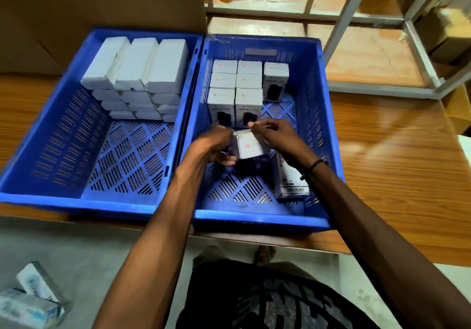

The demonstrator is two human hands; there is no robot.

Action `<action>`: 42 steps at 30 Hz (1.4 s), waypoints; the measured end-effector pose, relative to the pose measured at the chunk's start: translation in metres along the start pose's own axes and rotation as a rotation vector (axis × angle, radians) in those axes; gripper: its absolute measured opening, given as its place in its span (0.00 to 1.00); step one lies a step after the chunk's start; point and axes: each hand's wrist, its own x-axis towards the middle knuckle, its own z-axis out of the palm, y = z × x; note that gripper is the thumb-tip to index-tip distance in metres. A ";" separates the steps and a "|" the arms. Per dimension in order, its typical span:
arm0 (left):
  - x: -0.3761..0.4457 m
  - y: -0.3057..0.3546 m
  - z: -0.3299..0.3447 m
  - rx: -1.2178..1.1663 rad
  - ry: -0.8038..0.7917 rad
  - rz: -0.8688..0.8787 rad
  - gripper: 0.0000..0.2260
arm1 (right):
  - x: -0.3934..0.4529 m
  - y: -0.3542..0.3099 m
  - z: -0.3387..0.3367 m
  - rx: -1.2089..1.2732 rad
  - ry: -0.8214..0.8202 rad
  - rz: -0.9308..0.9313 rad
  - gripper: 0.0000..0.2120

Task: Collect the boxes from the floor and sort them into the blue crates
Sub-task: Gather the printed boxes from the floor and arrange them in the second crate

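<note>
Wooden counter (397,150) under two crates; right crate (262,220) half filled. Both hands curled round one box (251,146), left hand (216,147) on its left side, right hand (275,134) pinching its top. Box upright, long axis vertical, logo end up, just short of the standing row (234,106) beyond the fingers (254,124). More boxes on the floor (33,300).

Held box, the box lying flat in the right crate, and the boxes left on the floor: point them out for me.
Held box (251,145): head view, its logo face between both hands.
Flat-lying box (289,180): head view, its top face.
Floor boxes (30,300): head view, top of the pile.
</note>
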 end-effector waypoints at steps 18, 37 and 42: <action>-0.024 0.003 0.026 -0.149 -0.138 0.162 0.09 | -0.026 -0.006 -0.018 -0.058 0.131 0.150 0.26; -0.011 0.004 0.031 -0.392 -0.109 0.136 0.14 | -0.035 -0.005 -0.034 -0.391 0.238 -0.229 0.24; -0.008 0.008 0.032 -0.596 -0.167 0.064 0.17 | -0.028 -0.006 -0.038 -0.368 0.293 -0.266 0.22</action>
